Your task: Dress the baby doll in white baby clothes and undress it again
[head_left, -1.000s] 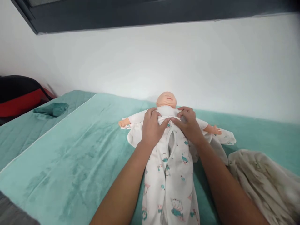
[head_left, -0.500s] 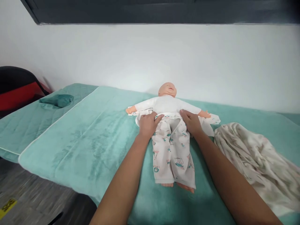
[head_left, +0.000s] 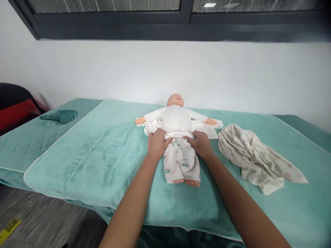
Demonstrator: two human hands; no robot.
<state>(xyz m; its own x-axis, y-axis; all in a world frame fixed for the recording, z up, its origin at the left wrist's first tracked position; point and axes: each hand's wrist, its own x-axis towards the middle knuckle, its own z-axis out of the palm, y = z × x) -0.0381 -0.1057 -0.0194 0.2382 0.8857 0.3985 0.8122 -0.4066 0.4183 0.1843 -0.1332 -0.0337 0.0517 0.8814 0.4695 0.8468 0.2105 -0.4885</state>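
A baby doll [head_left: 176, 119] in a white top lies on its back, arms spread to both sides, with its head toward the wall. White printed baby trousers [head_left: 182, 160] cover its legs, and its feet stick out of the cuffs. My left hand [head_left: 157, 143] grips the waistband at the doll's hip, thumb lying over the front. On the opposite hip, my right hand [head_left: 201, 143] holds the waistband the same way. The fingers of both hands are partly hidden at the sides. Beneath the doll's arms is a spread printed baby shirt [head_left: 209, 130].
A crumpled cream cloth [head_left: 253, 151] lies right of the doll on the green padded bed [head_left: 90, 151]. At the left, the bed has a face hole [head_left: 59, 116]. A white wall [head_left: 116, 72] and dark window frame [head_left: 111, 29] stand behind; a black-and-red chair [head_left: 19, 106] is far left.
The view has tilted up and drawn back, showing the window and the bed's front edge. My hands remain at the waistband, and more of the doll's white belly shows above it. The trousers' front looks flatter.
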